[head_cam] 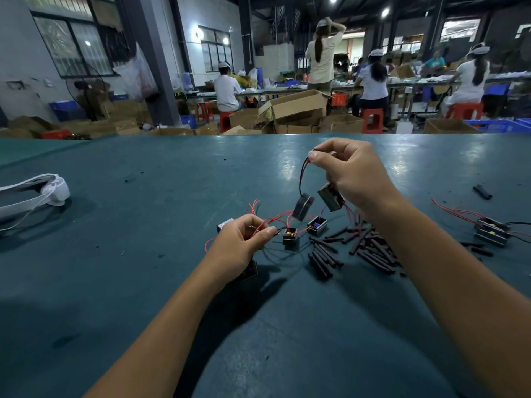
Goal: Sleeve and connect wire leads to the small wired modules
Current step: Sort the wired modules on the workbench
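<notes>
Clearly the right hand (349,170) pinches thin leads (302,175), a light module (302,207) dangling; the left hand (244,239) pinches red wires (265,225). Floppy stuff; grip near the ends.

Dim overhead light, glare, fisheye-warped edges.

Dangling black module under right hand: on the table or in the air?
In the air: black module hangs by wires pinched in right hand.
</notes>
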The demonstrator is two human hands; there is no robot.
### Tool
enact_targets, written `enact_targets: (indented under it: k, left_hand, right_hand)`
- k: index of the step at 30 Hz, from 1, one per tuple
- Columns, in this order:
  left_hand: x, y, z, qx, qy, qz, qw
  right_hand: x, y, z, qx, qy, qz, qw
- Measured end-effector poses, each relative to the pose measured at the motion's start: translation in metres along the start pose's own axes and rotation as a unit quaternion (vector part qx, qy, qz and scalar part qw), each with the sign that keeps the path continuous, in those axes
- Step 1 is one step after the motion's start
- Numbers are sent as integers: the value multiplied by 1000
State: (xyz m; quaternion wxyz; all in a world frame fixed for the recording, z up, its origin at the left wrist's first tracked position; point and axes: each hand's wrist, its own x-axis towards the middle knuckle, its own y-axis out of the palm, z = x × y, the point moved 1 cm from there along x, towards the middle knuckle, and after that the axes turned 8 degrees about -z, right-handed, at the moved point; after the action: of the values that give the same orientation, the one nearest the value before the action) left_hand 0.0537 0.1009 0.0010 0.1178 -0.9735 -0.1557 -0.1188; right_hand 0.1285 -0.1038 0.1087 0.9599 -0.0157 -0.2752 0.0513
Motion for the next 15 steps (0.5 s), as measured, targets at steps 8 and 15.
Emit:
enact_targets:
  k: [8, 15]
  left_hand:
    - [1, 0, 4, 153, 36, -64, 986]
    - [-3, -1, 2, 217, 86, -71, 970]
  right_hand:
    - [9, -35, 33, 131, 31, 17, 991]
    - [-6, -74, 53, 106, 7, 43, 993]
